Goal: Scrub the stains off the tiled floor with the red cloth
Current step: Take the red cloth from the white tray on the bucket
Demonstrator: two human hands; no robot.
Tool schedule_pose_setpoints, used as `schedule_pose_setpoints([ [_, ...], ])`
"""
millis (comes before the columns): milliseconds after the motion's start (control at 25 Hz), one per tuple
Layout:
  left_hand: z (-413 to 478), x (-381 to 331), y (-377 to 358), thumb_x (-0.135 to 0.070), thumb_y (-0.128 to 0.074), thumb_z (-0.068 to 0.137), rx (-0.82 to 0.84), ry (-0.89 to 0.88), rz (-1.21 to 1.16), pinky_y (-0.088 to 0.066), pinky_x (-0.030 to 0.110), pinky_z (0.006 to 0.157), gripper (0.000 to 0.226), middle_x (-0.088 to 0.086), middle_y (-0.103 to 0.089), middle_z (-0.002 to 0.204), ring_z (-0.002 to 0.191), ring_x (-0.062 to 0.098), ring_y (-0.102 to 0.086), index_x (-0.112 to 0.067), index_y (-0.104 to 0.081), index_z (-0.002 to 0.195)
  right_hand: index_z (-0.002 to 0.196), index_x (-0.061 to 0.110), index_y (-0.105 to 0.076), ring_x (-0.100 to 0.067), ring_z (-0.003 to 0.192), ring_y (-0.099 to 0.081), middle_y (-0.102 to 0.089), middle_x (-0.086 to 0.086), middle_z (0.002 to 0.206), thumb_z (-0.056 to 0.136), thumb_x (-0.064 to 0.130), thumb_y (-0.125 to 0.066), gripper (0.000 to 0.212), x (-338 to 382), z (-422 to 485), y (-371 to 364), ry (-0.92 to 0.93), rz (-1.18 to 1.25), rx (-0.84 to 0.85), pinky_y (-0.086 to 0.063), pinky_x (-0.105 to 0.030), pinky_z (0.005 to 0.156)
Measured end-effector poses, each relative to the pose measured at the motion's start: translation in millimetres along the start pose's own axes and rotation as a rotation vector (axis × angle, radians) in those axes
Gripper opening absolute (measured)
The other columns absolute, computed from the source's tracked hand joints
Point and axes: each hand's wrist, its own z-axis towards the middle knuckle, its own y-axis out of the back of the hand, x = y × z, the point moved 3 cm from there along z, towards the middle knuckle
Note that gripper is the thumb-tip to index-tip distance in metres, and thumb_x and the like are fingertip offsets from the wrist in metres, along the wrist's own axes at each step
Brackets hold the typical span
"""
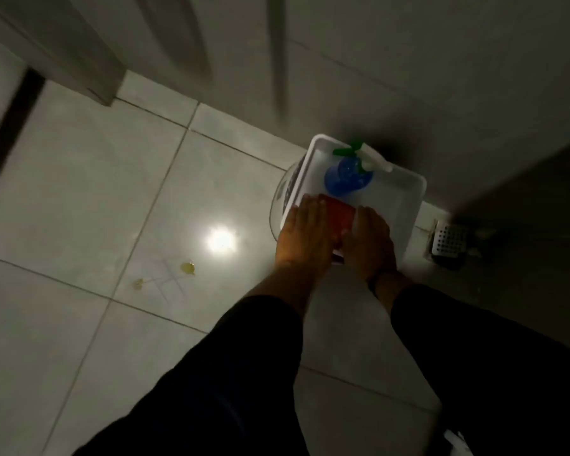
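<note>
Red cloth [338, 214] is lying folded in the near end of a white tub [405, 199], which is resting on the tiled floor [79, 179] close to the wall. Left hand [305, 232] and right hand [371, 236] are pressing down on the cloth from either side — fingers flat and together, palms down; whether either grip is closing around the fabric cannot be told, as the fingertips are blurring into it. Dark sleeves [474, 340] are covering both forearms. Behind the cloth, in the far end of the tub, a blue spray bottle [344, 176] with a green and white trigger head is standing. Two yellowish stains [187, 268] are sitting on the floor well left of the tub, beside a faint scratched cross — a bright lamp reflection [220, 240] is glaring just above them. A white floor drain [449, 240] is showing right of the tub.
</note>
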Motion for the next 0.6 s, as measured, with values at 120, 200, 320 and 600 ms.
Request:
schedule_pose_setpoints([
  [120, 40, 8, -28, -0.027, -0.067, 0.097, 0.049, 0.259, -0.069, -0.038, 0.045, 0.122, 0.085, 0.018, -0.046, 0.158, 0.146, 0.036, -0.045, -0.004, -0.021, 0.164, 0.166, 0.011, -0.028, -0.038, 0.15, -0.044, -0.037, -0.016, 0.167, 0.104, 0.04, -0.06, 0.076, -14, 39, -22, -0.225, 0.246, 0.071, -0.04, -0.05, 0.124],
  [200, 62, 7, -42, -0.031, -0.062, 0.101, 0.132, 0.335, -0.086, -0.047, 0.048, 0.113, 0.082, 0.018, -0.052, 0.153, 0.14, 0.037, -0.052, -0.004, -0.019, 0.164, 0.161, 0.006, -0.035, -0.038, 0.144, -0.052, -0.044, -0.018, 0.163, 0.099, 0.042, -0.07, 0.08, -15, 57, -35, -0.32, 0.339, 0.131, -0.047, -0.045, 0.118],
  [320, 80, 1, -47, -0.036, -0.065, 0.099, 0.161, 0.489, -0.178, -0.054, 0.05, 0.101, 0.069, 0.016, -0.056, 0.145, 0.133, 0.037, -0.058, -0.006, -0.037, 0.155, 0.147, -0.001, -0.052, -0.036, 0.132, -0.062, -0.06, -0.017, 0.149, 0.096, 0.031, -0.075, 0.064, -22, 73, -47, -0.397, 0.501, 0.087, -0.052, -0.038, 0.103],
  [600, 85, 0, -27, -0.033, -0.067, 0.097, 0.096, 0.501, -0.513, -0.053, 0.047, 0.094, 0.05, 0.013, -0.061, 0.133, 0.121, 0.034, -0.064, -0.01, -0.053, 0.139, 0.097, 0.011, -0.07, -0.027, 0.097, -0.067, -0.07, -0.009, 0.097, 0.098, 0.015, -0.07, 0.004, -30, 82, -42, -0.371, 0.719, -0.066, -0.057, -0.03, 0.076],
])
